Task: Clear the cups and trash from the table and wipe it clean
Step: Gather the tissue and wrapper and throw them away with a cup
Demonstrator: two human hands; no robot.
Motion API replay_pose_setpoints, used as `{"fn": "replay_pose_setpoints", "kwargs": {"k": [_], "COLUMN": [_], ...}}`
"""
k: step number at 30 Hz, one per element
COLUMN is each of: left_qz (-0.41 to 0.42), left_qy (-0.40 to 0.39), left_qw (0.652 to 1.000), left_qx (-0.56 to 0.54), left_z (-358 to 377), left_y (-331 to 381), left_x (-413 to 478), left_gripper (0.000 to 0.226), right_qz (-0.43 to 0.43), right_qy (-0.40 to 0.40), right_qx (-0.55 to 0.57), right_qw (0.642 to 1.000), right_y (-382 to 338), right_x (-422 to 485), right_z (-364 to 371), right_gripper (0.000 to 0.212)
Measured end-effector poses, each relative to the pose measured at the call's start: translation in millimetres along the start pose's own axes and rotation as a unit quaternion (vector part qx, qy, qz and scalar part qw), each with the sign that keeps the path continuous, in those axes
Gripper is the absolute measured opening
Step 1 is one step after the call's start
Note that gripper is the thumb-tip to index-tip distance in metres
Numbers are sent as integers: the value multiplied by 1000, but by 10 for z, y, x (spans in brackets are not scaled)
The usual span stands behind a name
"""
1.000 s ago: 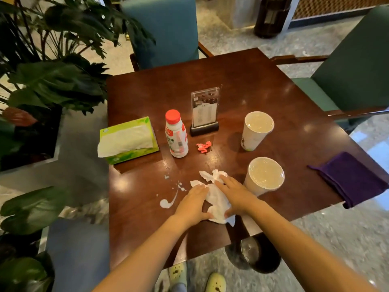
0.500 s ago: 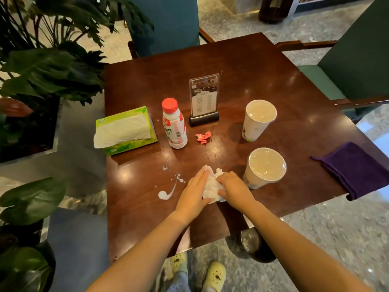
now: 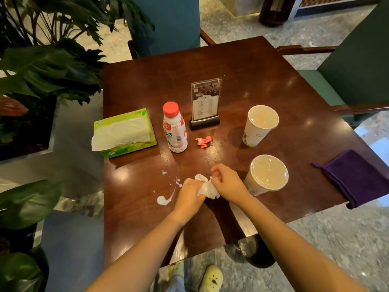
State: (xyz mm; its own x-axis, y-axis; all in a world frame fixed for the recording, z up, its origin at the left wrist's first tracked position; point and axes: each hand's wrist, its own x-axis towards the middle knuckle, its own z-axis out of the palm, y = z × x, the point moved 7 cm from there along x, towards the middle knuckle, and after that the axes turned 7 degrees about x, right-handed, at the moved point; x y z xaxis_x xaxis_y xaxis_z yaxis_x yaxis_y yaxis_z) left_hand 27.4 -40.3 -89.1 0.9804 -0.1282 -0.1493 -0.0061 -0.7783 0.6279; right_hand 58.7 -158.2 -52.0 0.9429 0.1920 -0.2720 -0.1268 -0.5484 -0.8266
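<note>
Two hands on one item: the crumpled white paper tissue (image 3: 207, 187) is bunched between both hands at the near middle of the dark brown wooden table (image 3: 263, 66).
Left hand (image 3: 189, 193): fingers curled closed around the left end of the tissue.
Right hand (image 3: 227, 183): fingers pinched closed on its right and upper part.
Tissue attitude: wad runs roughly left to right; whether it touches the tabletop cannot be told.
Key relation: the white liquid spill (image 3: 166, 197) lies just left of the left hand, its streak running from near-left up toward the far right; the left hand is the nearer one.
Judgement: the wad looks ready either for blotting the spill or for disposal.
Cups: lidded paper cup (image 3: 266, 175) just right of the right hand; second lidded paper cup (image 3: 260, 125) farther back.
Other litter: red scrap of wrapper (image 3: 203, 141), red-capped white plastic bottle (image 3: 174, 128).
Wiping means: folded purple cloth (image 3: 355, 178) at the right edge, well apart from both hands; green tissue box (image 3: 124, 133) at the left edge.
Risk: the near cup could be knocked by the right forearm.
</note>
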Motion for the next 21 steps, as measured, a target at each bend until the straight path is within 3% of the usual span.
{"fn": "replay_pose_setpoints", "kwargs": {"k": [6, 13, 18, 21], "left_qz": [3, -4, 2, 1], "left_qy": [27, -9, -4, 4], "left_qw": [1000, 999, 1000, 1000], "left_qx": [-9, 31, 11, 9], "left_z": [-276, -353, -361, -355], "left_y": [-23, -10, 4, 5], "left_x": [-43, -138, -160, -106], "left_gripper": [21, 19, 16, 15], "right_qz": [-14, -4, 14, 30], "right_qy": [66, -17, 21, 33], "right_qx": [-159, -334, -311, -192], "right_qw": [985, 942, 950, 980], "right_y": [-335, -207, -153, -193], "right_x": [712, 1291, 1195, 866], "right_z": [-123, 182, 202, 133], "right_gripper": [40, 46, 34, 24]}}
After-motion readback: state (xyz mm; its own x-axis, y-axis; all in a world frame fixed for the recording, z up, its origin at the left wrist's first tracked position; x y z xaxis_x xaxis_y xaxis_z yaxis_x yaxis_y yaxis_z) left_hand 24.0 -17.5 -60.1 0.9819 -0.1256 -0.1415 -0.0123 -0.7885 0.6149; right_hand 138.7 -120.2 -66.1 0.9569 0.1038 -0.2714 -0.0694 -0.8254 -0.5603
